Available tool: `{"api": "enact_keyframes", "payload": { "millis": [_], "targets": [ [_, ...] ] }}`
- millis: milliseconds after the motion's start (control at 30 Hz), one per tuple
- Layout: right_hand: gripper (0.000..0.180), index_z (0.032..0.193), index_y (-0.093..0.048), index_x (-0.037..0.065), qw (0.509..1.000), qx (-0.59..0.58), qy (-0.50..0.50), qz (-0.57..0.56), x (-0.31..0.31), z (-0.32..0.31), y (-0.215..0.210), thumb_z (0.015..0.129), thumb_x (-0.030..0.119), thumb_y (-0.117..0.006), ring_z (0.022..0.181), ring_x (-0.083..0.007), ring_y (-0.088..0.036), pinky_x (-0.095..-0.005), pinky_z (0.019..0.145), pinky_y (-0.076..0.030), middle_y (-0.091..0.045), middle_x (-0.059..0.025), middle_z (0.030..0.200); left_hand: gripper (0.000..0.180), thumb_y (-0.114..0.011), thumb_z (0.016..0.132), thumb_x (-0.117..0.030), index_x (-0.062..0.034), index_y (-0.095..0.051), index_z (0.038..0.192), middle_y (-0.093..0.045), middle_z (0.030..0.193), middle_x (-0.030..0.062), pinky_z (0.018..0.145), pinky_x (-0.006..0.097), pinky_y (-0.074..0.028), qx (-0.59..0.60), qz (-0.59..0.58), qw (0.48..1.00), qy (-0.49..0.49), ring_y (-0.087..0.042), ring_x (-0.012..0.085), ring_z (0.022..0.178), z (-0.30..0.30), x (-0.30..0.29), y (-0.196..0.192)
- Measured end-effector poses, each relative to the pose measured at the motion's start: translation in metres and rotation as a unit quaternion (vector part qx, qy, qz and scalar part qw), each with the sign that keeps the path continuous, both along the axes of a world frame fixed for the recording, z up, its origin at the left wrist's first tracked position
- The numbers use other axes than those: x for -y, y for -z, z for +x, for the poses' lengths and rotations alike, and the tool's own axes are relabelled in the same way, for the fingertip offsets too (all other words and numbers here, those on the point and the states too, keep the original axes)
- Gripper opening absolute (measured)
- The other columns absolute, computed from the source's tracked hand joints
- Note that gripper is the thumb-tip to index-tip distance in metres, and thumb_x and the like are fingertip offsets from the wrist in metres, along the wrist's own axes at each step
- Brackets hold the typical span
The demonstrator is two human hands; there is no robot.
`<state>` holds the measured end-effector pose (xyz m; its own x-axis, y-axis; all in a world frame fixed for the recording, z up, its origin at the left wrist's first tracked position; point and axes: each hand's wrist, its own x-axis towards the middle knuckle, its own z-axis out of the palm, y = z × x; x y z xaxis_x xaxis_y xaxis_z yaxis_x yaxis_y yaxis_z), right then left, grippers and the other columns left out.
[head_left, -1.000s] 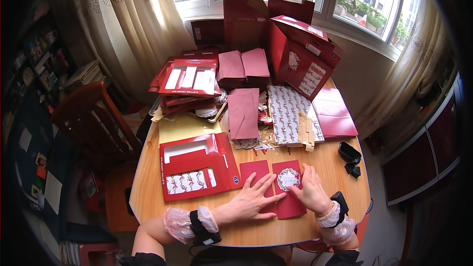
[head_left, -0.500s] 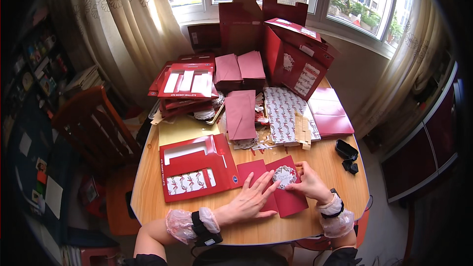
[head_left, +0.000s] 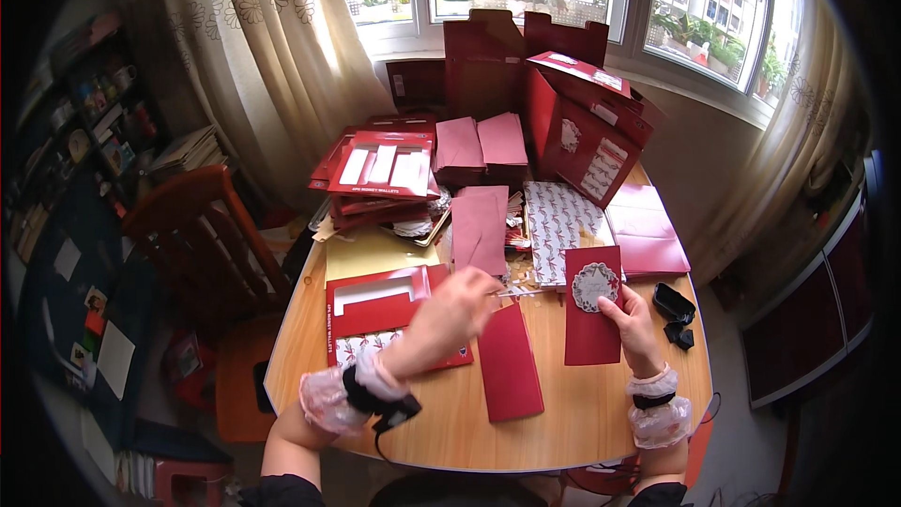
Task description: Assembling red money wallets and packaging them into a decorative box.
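Note:
My right hand [head_left: 636, 329] holds a tall dark-red card [head_left: 587, 343] upright above the table, thumb across its front. A round white label with a floral rim [head_left: 595, 287] sits on the card's upper half. My left hand [head_left: 455, 310] is lifted over the table, fingers bunched together; what they pinch, if anything, I cannot make out. Thin pale strips lie by its fingertips. Between my hands a second red card [head_left: 511, 366] lies on the wood. Left of it is a red cardboard sleeve with cut-out windows [head_left: 375, 316], partly covered by my left hand and wrist.
Pink envelopes [head_left: 480, 225] lie in the middle, with more stacks behind. Red printed sleeves [head_left: 385, 164] pile up at back left. A patterned stack [head_left: 563, 216] and pink-red cards [head_left: 648, 230] stand right, near a black case [head_left: 673, 302]. Red boxes [head_left: 587, 136] lean by the window.
My right hand has raised a card bearing the round label off the table. My left hand has left the cards, moved up and leftward, and drawn its fingers together. The view has shifted slightly.

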<state>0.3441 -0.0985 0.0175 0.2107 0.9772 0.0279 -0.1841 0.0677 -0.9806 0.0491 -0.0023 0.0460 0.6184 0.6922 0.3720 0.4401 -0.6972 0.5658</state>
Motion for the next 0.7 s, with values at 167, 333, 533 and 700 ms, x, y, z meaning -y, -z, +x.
{"api": "enact_keyframes", "payload": {
  "millis": [167, 333, 533, 700],
  "targets": [
    [0.033, 0.128, -0.058, -0.004, 1.000, -0.008, -0.002, 0.000, -0.001, -0.004, 0.010, 0.097, 0.007, -0.064, 0.099, -0.0113, -0.066, -0.0262, 0.088, -0.054, -0.069, -0.0077, 0.116, 0.043, -0.071, 0.089, -0.030, 0.0049, -0.052, 0.108, -0.070, 0.077, 0.0222, 0.074, 0.046, -0.055, -0.118, 0.003, 0.969, -0.218, -0.073, 0.0344, 0.082, -0.008, -0.089, 0.020],
    [0.034, 0.128, -0.058, -0.004, 1.000, 0.010, -0.015, 0.004, 0.003, -0.011, 0.013, 0.096, 0.007, -0.066, 0.099, -0.0109, -0.065, -0.0258, 0.087, -0.054, -0.069, -0.0077, 0.114, 0.072, -0.082, 0.079, -0.033, 0.0110, -0.041, 0.118, -0.069, 0.093, 0.0307, 0.083, 0.048, -0.057, -0.111, -0.105, 0.954, -0.256, -0.070, 0.0442, 0.093, 0.011, -0.114, 0.035],
    [0.034, 0.128, -0.058, -0.004, 0.999, 0.029, -0.024, -0.003, 0.008, -0.011, 0.012, 0.096, 0.006, -0.064, 0.099, -0.0117, -0.066, -0.0259, 0.089, -0.054, -0.069, -0.0085, 0.116, 0.077, -0.088, 0.070, -0.027, 0.0088, -0.041, 0.118, -0.069, 0.095, 0.0293, 0.083, 0.046, -0.057, -0.099, -0.083, 0.960, -0.249, -0.070, 0.0424, 0.095, 0.022, -0.117, 0.036],
    [0.034, 0.128, -0.058, -0.004, 0.999, 0.014, -0.015, 0.025, 0.001, -0.014, 0.017, 0.097, 0.007, -0.064, 0.100, -0.0118, -0.066, -0.0265, 0.089, -0.054, -0.069, -0.0081, 0.116, 0.069, -0.087, 0.070, -0.024, 0.0028, -0.045, 0.118, -0.071, 0.094, 0.0247, 0.083, 0.046, -0.057, 0.033, -0.132, 0.965, -0.224, -0.070, 0.0404, 0.094, 0.008, -0.134, 0.048]
  ]
}}
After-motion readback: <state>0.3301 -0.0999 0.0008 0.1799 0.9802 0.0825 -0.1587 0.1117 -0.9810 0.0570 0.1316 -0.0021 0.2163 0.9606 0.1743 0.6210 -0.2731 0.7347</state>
